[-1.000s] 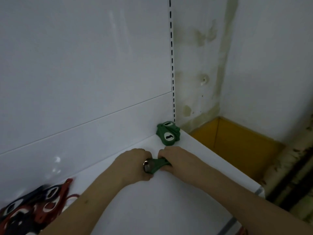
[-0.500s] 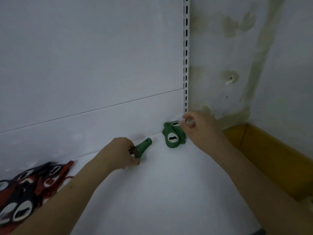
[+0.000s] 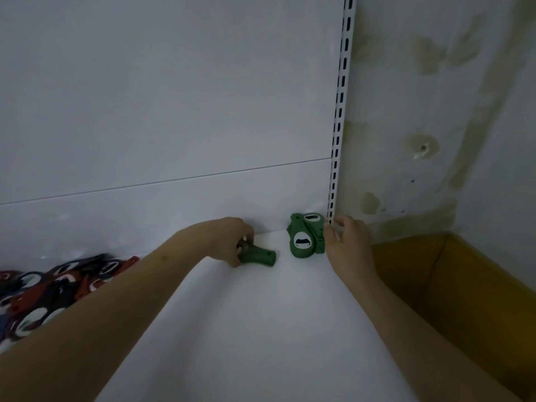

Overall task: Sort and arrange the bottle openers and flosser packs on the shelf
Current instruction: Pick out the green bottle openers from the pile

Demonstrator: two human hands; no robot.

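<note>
A small stack of green bottle openers (image 3: 306, 238) sits at the back right corner of the white shelf (image 3: 261, 329). My right hand (image 3: 346, 242) touches the stack's right side with its fingers. My left hand (image 3: 232, 240) grips the metal head of a single green bottle opener (image 3: 258, 257), whose handle lies on the shelf pointing right, a short gap from the stack. A pile of red, black and blue bottle openers (image 3: 43, 291) lies at the far left. No flosser packs are in view.
The white back panel (image 3: 174, 111) rises behind the shelf, with a slotted upright post (image 3: 340, 111) at its right end. Beyond the shelf's right edge is a yellow-brown box (image 3: 464, 300) and a stained wall (image 3: 435, 111).
My left hand has carried the single green opener right, closer to the stack, and laid its handle flat. My right hand stays at the stack's right side.
</note>
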